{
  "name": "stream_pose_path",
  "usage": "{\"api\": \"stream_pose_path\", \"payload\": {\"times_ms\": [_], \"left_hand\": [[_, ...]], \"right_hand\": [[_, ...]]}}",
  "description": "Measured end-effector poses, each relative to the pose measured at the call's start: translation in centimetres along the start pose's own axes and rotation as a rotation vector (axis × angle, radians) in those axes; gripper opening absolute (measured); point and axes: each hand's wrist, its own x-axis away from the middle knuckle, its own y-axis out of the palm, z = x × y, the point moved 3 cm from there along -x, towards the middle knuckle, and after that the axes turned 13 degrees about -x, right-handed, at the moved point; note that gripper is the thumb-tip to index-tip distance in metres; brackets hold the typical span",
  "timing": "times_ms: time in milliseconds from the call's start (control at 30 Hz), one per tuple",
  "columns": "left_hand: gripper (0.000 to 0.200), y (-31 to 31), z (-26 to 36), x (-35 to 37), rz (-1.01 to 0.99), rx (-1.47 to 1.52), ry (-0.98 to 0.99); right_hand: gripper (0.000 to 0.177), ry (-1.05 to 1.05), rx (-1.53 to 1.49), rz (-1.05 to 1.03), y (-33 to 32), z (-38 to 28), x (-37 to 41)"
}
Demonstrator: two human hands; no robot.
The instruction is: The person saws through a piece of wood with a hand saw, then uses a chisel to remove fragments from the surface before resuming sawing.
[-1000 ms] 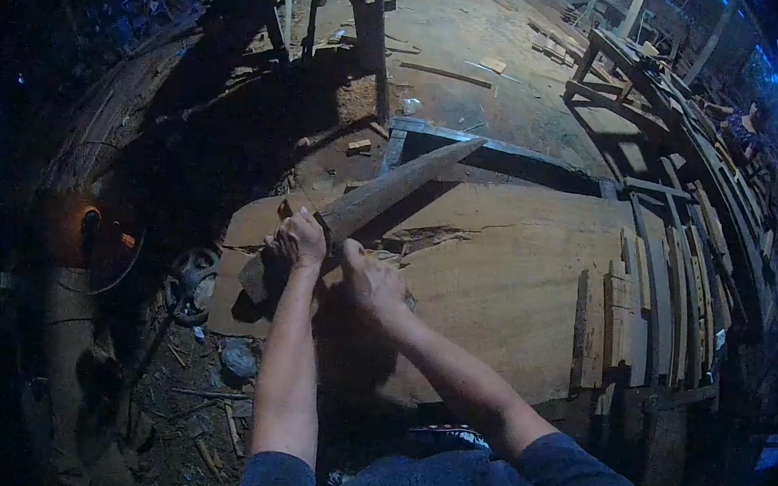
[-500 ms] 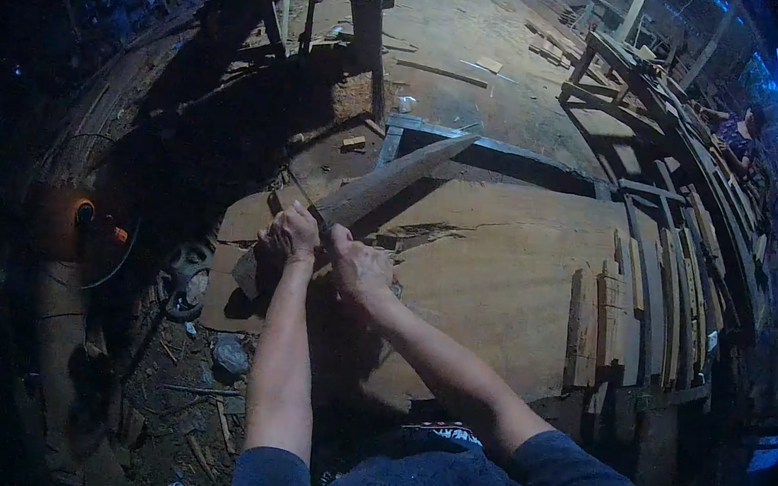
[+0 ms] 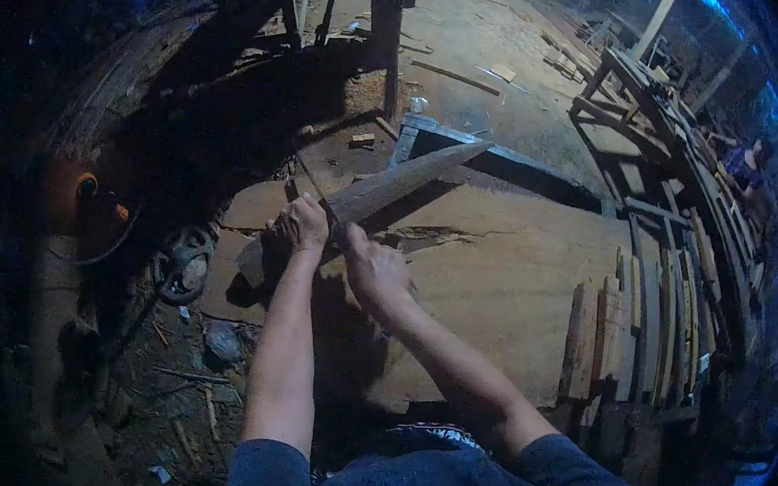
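Note:
A long, tapering wooden beam (image 3: 403,184) lies slantwise across a wide wooden board. My right hand (image 3: 375,274) is closed round the handle of what looks like a handsaw (image 3: 311,179). Its thin, dark blade, seen nearly edge-on, crosses the beam and points away from me. Just left of the blade, my left hand (image 3: 303,224) is closed over the beam, its fingers bent and partly hidden. A small upright piece of wood (image 3: 292,189) shows just beyond my left fingers. The beam's near end (image 3: 251,262) sticks out to the left of my left forearm.
The wide board (image 3: 506,281) has a ragged crack near the beam. Several wood strips (image 3: 617,332) lie side by side at the right. A blue-grey frame (image 3: 507,161) stands behind the beam. A dark wheel-like part (image 3: 185,267) is at the left. Another person (image 3: 749,168) is at the far right.
The view has shifted slightly, so most things sit a little farther right. The saw blade appears to reach somewhat farther past my left hand. Both hands keep their grip.

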Motion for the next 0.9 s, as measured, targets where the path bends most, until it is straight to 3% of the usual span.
{"api": "stream_pose_path", "payload": {"times_ms": [33, 100, 133, 200, 367, 433, 467, 533, 700, 767, 800, 867, 900], "left_hand": [[0.038, 0.4, 0.3, -0.3, 0.0, 0.003, -0.026], [0.041, -1.6, 1.5, -0.1, 0.295, 0.276, 0.008], [0.041, -3.1, 1.7, 0.1, 0.285, 0.269, -0.002], [0.031, -5.9, 2.2, -0.9, -0.06, -0.122, 0.031], [0.032, -7.4, 2.7, -1.1, 0.042, -0.157, 0.038], [0.033, -7.7, 2.8, -1.2, -0.097, -0.09, -0.026], [0.033, -8.5, 3.2, -1.2, -0.022, -0.18, -0.017], [0.033, -8.4, 3.1, -1.0, -0.024, -0.157, -0.022], [0.031, -7.6, 2.8, -0.9, -0.076, -0.163, 0.035], [0.032, -6.4, 2.7, -0.4, 0.138, -0.177, 0.001], [0.032, -6.9, 2.6, -0.8, 0.142, -0.177, -0.012], [0.034, -8.0, 2.8, -1.1, -0.049, -0.17, -0.002], [0.034, -8.1, 2.9, -1.0, -0.05, -0.171, -0.013]], "right_hand": [[0.013, -0.011, 0.019, -0.015, -0.2, -0.2, 0.9], [0.014, 0.226, 0.16, -0.126, -0.7, -0.3, 2.7], [0.018, 0.038, 0.084, 0.117, 0.8, 0.9, 2.2], [0.021, 0.039, 0.099, 0.055, 2.1, 1.1, -1.9], [0.023, 0.062, 0.096, -0.046, 0.0, -0.1, -0.7], [0.019, -0.139, -0.022, 0.068, -1.2, -0.9, 2.4], [0.019, -0.146, -0.014, 0.057, -1.1, -1.0, 2.3], [0.016, 0.233, 0.159, -0.132, -0.1, 0.0, 2.5], [0.019, 0.105, 0.086, -0.017, 0.6, -0.3, 0.7], [0.015, -0.012, -0.002, 0.053, 0.0, 0.4, 2.4], [0.015, -0.022, 0.006, 0.049, -0.6, 0.0, 3.1], [0.014, 0.183, 0.1, -0.14, -1.5, -0.6, 4.5], [0.014, 0.177, 0.107, -0.147, -0.5, 0.2, 3.8]]}}
